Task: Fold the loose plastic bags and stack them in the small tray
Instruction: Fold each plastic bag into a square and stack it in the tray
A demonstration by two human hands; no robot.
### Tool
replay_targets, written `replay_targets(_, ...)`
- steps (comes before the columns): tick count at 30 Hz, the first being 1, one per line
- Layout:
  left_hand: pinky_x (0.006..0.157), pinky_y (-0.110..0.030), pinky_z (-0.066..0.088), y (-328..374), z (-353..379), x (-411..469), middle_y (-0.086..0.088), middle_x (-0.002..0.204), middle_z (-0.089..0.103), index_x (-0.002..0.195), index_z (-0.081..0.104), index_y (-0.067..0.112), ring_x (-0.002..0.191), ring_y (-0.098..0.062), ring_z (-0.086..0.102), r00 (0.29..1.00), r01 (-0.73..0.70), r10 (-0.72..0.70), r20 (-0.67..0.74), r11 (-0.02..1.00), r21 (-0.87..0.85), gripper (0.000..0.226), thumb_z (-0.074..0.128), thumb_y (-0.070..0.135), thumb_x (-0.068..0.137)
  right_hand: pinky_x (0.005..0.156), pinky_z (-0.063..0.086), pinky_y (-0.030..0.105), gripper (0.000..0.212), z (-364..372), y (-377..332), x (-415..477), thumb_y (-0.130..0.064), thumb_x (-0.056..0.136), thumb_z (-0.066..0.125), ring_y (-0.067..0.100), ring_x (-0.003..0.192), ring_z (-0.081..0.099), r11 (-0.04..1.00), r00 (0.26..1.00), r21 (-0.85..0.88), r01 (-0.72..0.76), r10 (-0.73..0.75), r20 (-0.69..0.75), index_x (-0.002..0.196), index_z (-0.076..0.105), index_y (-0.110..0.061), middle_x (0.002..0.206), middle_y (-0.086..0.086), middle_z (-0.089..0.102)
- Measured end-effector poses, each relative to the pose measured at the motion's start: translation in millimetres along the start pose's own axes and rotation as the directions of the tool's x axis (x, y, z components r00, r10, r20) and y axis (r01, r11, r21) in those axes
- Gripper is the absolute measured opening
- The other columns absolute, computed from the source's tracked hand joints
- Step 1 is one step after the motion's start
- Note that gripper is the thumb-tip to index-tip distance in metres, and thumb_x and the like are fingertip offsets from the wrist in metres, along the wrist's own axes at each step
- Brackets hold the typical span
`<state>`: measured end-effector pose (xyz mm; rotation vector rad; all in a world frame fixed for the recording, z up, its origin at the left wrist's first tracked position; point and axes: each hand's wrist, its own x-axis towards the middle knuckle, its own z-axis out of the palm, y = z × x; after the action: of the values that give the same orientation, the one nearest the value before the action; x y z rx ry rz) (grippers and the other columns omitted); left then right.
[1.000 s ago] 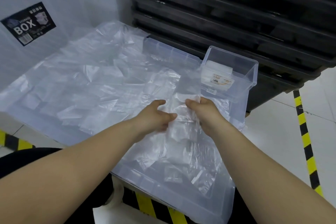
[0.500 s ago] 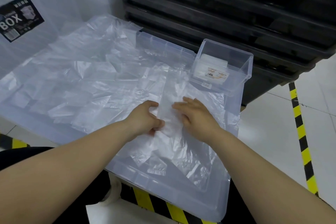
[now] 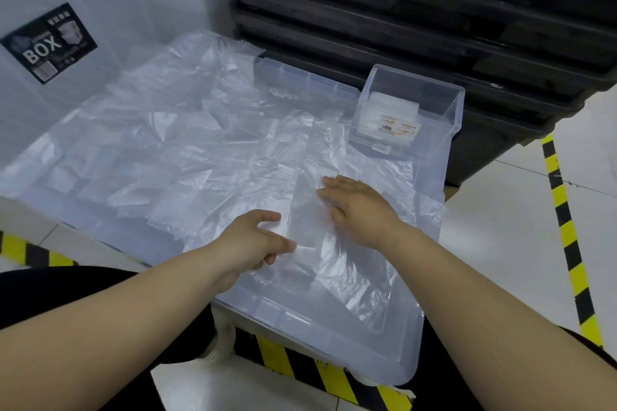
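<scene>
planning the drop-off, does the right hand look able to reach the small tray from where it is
Probably yes. The right hand rests flat on the bag, holding nothing, and the small tray stands just beyond it with its top open. Only flat loose bags lie between them.

Reaching in from lower corners with bare left forearm [image 3: 133, 304] and right forearm [image 3: 494, 294], converging toward middle, both wrists roughly straight. Pressing flat on plastic bag [image 3: 307, 207] with right hand [image 3: 360, 210]: palm down, fingers straight, close together, pointing left. Pinching edge of same bag with left hand [image 3: 257, 240]: thumb stretched on top, forefinger below, remaining fingers curled under. Holding hands near, not touching, right farther forward.
</scene>
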<state>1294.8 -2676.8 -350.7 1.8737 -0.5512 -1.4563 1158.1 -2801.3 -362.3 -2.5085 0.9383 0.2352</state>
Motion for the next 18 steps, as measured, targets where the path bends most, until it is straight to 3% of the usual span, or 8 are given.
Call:
replay_targets(5,0.058,-0.021,0.035,2.4,-3.7,-6.9,0.007,0.061,0.06,0.101,0.057,0.025,0.055,-0.007,0.049,0.992,-0.12,0.117,-0.042,0.991,-0.064,0.024,0.063,0.009,0.084,0.116,0.006,0.028,0.045,0.5,-0.3,-1.1,-0.016,0.098,0.035,0.012,0.143,0.01,1.0,1.0,-0.009,-0.003,0.003,0.02,0.143,0.033,-0.022,0.155,-0.005,0.016)
replay_targets(10,0.071,-0.016,0.042,12.2,-0.6,-8.4,0.014,0.073,0.071,0.096,0.056,0.031,0.074,0.0,0.061,0.967,-0.256,0.255,-0.017,0.963,-0.083,0.027,0.049,0.005,0.092,0.116,0.005,0.028,0.046,-1.9,-1.0,-2.2,-0.016,0.097,0.035,0.011,0.143,0.01,1.0,0.999,-0.012,-0.005,0.006,0.032,0.143,0.032,-0.023,0.155,-0.005,0.014)
replay_targets(14,0.074,-0.021,0.043,9.5,5.1,-5.6,0.005,0.091,0.064,0.113,0.055,0.026,0.083,-0.012,0.057,0.971,-0.22,0.215,-0.102,0.974,-0.046,0.021,0.051,0.019,0.093,0.116,0.005,0.029,0.046,-2.5,-1.3,-2.0,-0.017,0.098,0.035,0.012,0.143,0.009,1.0,0.999,-0.022,-0.001,0.002,0.041,0.143,0.031,-0.023,0.155,-0.005,0.014)
replay_targets(18,0.056,-0.015,0.046,3.2,12.7,-10.0,0.002,0.089,0.058,0.123,0.042,0.021,0.072,-0.012,0.058,0.995,-0.09,0.089,-0.043,0.996,-0.022,0.042,0.062,0.015,0.087,0.116,0.006,0.03,0.046,-3.6,-1.9,-2.3,-0.016,0.097,0.035,0.013,0.143,0.009,1.0,0.999,-0.025,0.003,-0.002,0.046,0.143,0.032,-0.023,0.156,-0.004,0.013)
